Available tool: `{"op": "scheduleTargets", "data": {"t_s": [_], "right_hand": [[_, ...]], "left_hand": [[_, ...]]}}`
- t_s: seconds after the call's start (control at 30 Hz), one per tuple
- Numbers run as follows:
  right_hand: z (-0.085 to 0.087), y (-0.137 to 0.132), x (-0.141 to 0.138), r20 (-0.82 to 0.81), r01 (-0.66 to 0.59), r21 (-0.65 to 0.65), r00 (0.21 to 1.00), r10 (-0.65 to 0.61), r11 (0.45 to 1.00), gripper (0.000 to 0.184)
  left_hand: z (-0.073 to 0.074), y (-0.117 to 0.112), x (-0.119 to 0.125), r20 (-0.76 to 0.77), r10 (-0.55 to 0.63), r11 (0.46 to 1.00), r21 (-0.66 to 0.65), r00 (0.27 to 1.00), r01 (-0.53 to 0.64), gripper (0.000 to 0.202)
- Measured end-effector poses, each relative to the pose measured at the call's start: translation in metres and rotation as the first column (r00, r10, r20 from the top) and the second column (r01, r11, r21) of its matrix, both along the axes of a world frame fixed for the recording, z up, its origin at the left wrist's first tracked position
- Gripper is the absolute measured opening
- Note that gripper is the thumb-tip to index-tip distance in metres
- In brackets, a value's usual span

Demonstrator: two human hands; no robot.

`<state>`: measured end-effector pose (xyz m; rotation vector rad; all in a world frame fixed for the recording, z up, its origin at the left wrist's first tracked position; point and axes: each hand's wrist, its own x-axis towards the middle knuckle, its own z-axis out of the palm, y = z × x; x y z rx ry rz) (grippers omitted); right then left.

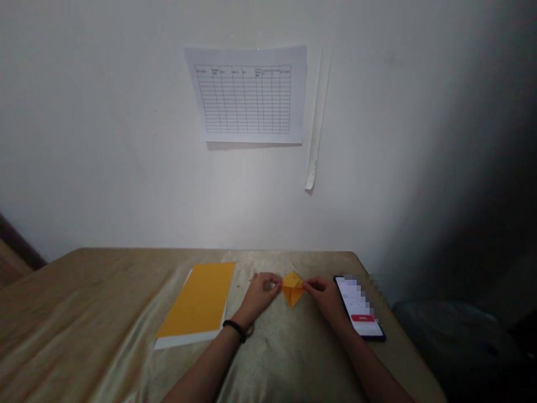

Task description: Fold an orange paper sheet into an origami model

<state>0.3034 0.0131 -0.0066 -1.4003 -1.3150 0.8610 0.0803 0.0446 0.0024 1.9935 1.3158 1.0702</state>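
A small piece of folded orange paper (292,289) is held between my two hands, just above or on the cloth-covered table. My left hand (260,294) pinches its left corner between thumb and forefinger. The right corner is pinched the same way by my right hand (325,296). Creased flaps show on the paper, and its lower end narrows to a point toward me. To the left of my left hand lies a flat orange sheet (199,299) on top of white paper (184,340).
A phone (361,310) with a lit screen lies right of my right hand, near the table's right edge. The tan cloth (104,324) has wrinkles at left. Behind the table, a printed chart (247,101) and a loose white strip (315,134) hang on the wall.
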Motion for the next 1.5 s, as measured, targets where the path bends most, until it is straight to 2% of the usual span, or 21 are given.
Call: {"op": "scheduleTargets", "data": {"t_s": [0.2,0.43,0.53,0.77,0.9,1.03,1.23,1.5], "right_hand": [[-0.006,0.004,0.002,-0.013,0.057,0.023,0.998,-0.057,0.998,0.027],[-0.006,0.002,0.001,-0.083,-0.006,-0.013,0.997,0.005,1.000,0.045],[-0.003,0.000,0.001,-0.084,-0.054,-0.026,0.995,0.052,0.998,0.039],[0.011,-0.005,0.000,0.003,-0.080,-0.018,0.997,0.081,0.997,0.037],[0.016,-0.007,-0.002,0.038,-0.044,-0.026,0.998,0.045,0.999,0.039],[0.015,-0.006,0.000,0.039,-0.005,-0.003,0.999,0.006,1.000,0.036],[0.009,-0.004,0.003,0.137,-0.010,-0.028,0.990,0.014,1.000,0.025],[0.003,-0.003,0.001,0.158,0.001,-0.006,0.987,0.000,1.000,0.021]], "left_hand": [[0.002,0.000,0.001,0.059,-0.014,1.000,-0.013,0.998,0.015,0.014],[0.006,-0.001,0.001,0.059,0.017,0.999,-0.045,0.998,-0.015,0.017],[0.007,-0.001,0.001,0.055,0.036,0.998,-0.046,0.998,-0.034,0.026],[0.005,0.000,0.002,0.082,0.051,0.996,-0.076,0.995,-0.045,0.019],[0.003,0.001,0.001,0.092,0.034,0.996,-0.085,0.995,-0.026,0.021],[0.003,0.001,0.001,0.101,0.045,0.992,-0.124,0.994,-0.032,0.022],[0.009,-0.003,0.002,0.062,0.050,0.983,-0.182,0.997,-0.038,0.019],[0.013,-0.006,0.002,0.058,0.009,0.989,-0.148,0.998,0.000,0.017]]}}
